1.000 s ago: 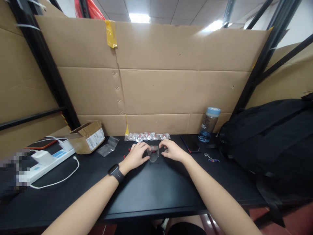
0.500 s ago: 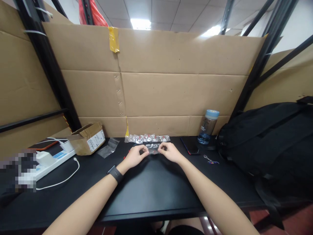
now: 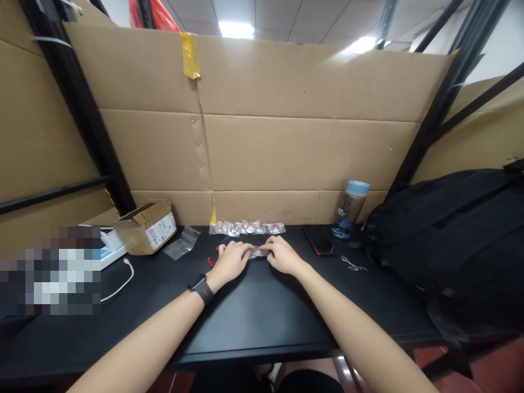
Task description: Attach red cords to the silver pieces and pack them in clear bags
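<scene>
A small clear plastic bag (image 3: 258, 252) lies low at the tabletop between my hands, shiny and crumpled, its contents too small to make out. My left hand (image 3: 231, 262), with a dark watch on its wrist, has its fingers closed on the bag's left end. On the other end, the fingers of my right hand (image 3: 284, 255) press down and grip it. Small red pieces (image 3: 210, 262) lie just left of my left hand. Behind both hands runs a row of several clear packets (image 3: 246, 228) holding round silvery things with red spots.
To the left are a flat clear bag (image 3: 183, 243), an opened cardboard box (image 3: 149, 229) and a white cable (image 3: 127, 270). On the right lie a phone (image 3: 319, 241), a water bottle (image 3: 349, 211), a keychain (image 3: 352, 266) and a black backpack (image 3: 442, 234). A cardboard wall (image 3: 266, 153) stands behind.
The bag, earlier held up and stretched between my fingertips, is now lower and more bunched. Both hands have flattened toward the table, and the view has tilted slightly.
</scene>
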`<state>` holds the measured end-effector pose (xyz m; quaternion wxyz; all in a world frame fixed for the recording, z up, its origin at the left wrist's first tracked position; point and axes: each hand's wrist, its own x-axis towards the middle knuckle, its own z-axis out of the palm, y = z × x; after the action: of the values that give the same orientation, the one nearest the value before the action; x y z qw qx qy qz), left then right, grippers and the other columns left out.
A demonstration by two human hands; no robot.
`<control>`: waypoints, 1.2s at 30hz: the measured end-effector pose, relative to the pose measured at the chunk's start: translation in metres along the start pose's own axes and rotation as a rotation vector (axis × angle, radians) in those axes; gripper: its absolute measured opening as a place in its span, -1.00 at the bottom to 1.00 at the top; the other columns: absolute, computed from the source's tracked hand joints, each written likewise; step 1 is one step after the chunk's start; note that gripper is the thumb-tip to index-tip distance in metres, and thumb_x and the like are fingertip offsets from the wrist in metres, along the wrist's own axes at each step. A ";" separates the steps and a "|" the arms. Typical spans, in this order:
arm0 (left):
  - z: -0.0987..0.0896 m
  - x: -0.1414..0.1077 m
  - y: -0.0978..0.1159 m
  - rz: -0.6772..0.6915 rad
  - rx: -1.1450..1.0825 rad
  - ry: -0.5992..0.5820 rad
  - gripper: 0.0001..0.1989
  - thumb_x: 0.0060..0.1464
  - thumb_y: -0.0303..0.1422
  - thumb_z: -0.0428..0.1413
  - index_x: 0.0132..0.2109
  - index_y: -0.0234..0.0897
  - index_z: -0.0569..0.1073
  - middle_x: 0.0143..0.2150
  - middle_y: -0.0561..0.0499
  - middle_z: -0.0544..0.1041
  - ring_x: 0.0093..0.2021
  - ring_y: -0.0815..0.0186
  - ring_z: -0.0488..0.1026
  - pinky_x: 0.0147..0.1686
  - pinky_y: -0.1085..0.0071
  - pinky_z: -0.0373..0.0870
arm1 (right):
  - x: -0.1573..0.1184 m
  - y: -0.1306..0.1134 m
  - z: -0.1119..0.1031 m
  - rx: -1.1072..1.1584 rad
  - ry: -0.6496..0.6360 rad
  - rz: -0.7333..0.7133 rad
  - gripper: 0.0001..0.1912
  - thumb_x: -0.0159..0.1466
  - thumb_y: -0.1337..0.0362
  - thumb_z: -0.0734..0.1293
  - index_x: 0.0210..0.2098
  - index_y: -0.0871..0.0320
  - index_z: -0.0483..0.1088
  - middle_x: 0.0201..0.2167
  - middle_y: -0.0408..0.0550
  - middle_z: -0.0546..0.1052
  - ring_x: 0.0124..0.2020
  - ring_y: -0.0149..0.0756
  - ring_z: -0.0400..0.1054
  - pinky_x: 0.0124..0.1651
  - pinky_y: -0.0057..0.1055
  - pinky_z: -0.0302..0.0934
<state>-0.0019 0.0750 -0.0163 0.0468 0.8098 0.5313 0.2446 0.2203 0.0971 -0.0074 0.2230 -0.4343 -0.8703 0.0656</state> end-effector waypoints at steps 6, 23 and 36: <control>0.000 -0.003 0.002 0.089 0.083 -0.003 -0.60 0.26 0.00 0.01 0.08 -0.02 0.53 0.12 -0.12 0.42 0.18 -0.04 0.21 0.09 0.01 0.13 | 0.000 -0.006 0.003 -0.047 -0.037 -0.019 -0.67 0.33 0.28 0.30 0.07 0.05 0.49 0.11 0.11 0.51 0.15 -0.04 0.29 0.12 -0.07 0.02; -0.020 0.004 0.004 -0.044 -0.159 0.103 -0.71 0.32 -0.18 0.00 -0.22 -0.15 0.57 -0.01 -0.03 0.56 0.08 0.08 0.32 0.01 0.11 0.17 | 0.009 0.005 0.006 0.719 0.168 0.177 -0.56 0.15 0.06 0.47 -0.07 0.18 0.48 -0.28 0.00 0.64 -0.20 -0.13 0.54 -0.04 -0.20 0.37; -0.063 0.007 -0.092 -0.017 0.103 0.065 -0.83 0.08 -0.46 0.16 -0.22 -0.09 0.58 -0.07 -0.06 0.59 0.04 0.03 0.35 0.05 0.05 0.04 | 0.067 0.077 -0.009 0.350 0.403 0.534 -0.72 0.11 0.17 0.45 -0.22 0.19 0.53 -0.43 0.04 0.64 -0.35 -0.14 0.53 -0.25 -0.30 0.33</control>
<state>-0.1050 0.1098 0.0106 -0.0101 0.7983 0.5511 0.2427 0.2448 0.1963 -0.0012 0.4357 -0.6054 -0.6407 0.1823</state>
